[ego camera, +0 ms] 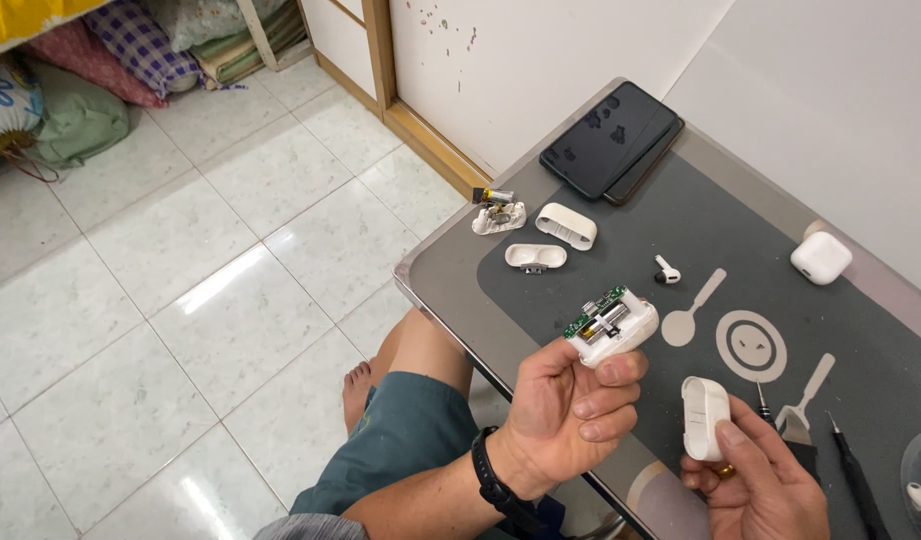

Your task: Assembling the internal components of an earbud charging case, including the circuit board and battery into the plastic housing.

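Note:
My left hand (572,412) grips a white earbud-case inner frame (612,328) with a green circuit board and a small battery showing on top. It hovers over the near edge of the grey work mat (680,230). My right hand (763,480) holds a white outer case shell (704,416) upright, just right of the left hand. A single white earbud (666,271) lies on the mat beyond both hands.
Farther back on the mat lie a white oval ring (566,225), a white lid piece (535,257), a small part with a battery (497,213), two stacked black phones (612,141) and a closed white case (819,257). Thin dark tools (856,480) lie at right. Tiled floor at left.

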